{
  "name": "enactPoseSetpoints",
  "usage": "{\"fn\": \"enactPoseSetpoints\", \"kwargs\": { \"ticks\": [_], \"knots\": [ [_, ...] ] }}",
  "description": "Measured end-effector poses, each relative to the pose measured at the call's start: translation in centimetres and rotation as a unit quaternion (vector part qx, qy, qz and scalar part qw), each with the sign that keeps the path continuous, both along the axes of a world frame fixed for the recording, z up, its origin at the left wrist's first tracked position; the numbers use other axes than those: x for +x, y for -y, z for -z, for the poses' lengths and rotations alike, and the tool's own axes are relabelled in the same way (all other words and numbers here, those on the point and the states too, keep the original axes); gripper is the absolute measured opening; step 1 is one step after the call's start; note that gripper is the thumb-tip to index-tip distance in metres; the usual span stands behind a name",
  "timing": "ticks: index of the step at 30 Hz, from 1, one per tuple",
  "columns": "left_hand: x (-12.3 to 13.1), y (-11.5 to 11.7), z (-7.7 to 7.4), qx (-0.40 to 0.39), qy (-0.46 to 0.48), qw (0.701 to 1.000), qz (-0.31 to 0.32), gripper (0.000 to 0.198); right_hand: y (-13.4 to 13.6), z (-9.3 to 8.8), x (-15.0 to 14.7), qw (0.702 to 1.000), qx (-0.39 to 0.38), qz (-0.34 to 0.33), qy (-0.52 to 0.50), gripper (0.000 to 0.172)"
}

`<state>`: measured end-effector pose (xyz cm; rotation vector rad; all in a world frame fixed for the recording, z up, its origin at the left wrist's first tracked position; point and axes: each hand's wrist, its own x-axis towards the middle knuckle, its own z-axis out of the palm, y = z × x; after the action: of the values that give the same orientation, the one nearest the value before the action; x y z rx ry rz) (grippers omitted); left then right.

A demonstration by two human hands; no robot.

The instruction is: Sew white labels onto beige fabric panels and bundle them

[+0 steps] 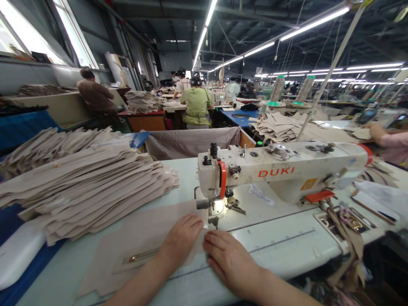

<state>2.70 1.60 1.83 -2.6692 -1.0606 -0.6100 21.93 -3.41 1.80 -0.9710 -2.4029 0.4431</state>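
A beige fabric panel (140, 227) lies flat on the pale sewing table, its right edge by the needle area of a white sewing machine (242, 168) marked DUKI. A zipper (146, 255) with a small metal pull is set in the panel, left of my left forearm. Just in front of the presser foot, my left hand (181, 238) rests on the panel with its fingers closed at the edge. My right hand (231, 259) grips that same edge slightly nearer to me, fingers bent and together. Its thumb is hidden. The lamp lights the needle plate.
Stacked beige panels (105, 187) fill the table's left side, beside a white rounded object (19, 250). A recessed tray (347, 225) at right holds fabric strips and small metal parts. Thread cones (277, 89) stand behind the machine. Several people sit further off; a pink sleeve (393, 146) shows at right.
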Motion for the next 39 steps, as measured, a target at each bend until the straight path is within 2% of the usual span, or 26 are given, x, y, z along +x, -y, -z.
{"fn": "enactPoseSetpoints", "kwargs": {
  "ticks": [8, 12, 21, 26, 30, 34, 39],
  "knots": [
    [-0.8, -0.6, -0.1, 0.022, -0.002, 0.998, 0.052, 0.032, 0.0, 0.0, -0.1, 1.0, 0.013, 0.005, 0.0, 0.028],
    [-0.8, -0.7, 0.3, 0.046, 0.014, 0.997, 0.054, 0.031, 0.1, 0.2, -0.1, 1.0, 0.024, 0.005, -0.003, 0.027],
    [-0.8, -0.6, 0.7, 0.044, 0.004, 0.998, 0.044, 0.03, 0.0, 0.6, -0.2, 0.999, 0.031, 0.012, -0.018, 0.027],
    [-0.8, -0.5, 0.8, 0.032, -0.014, 0.999, 0.03, 0.029, -0.1, 0.1, -0.1, 1.0, 0.017, 0.003, -0.011, 0.025],
    [-0.9, -0.3, 1.1, 0.041, -0.016, 0.999, 0.025, 0.031, -1.2, -0.7, -0.1, 1.0, 0.015, 0.022, -0.004, 0.021],
    [-1.0, 0.1, 1.2, 0.05, -0.046, 0.998, 0.015, 0.035, -3.0, -1.1, -0.4, 0.997, 0.03, 0.055, 0.047, 0.018],
    [-1.1, 0.9, 0.6, 0.055, -0.069, 0.996, 0.019, 0.034, -3.8, -0.9, -0.4, 0.99, 0.068, 0.045, 0.112, 0.009]
  ]
}}
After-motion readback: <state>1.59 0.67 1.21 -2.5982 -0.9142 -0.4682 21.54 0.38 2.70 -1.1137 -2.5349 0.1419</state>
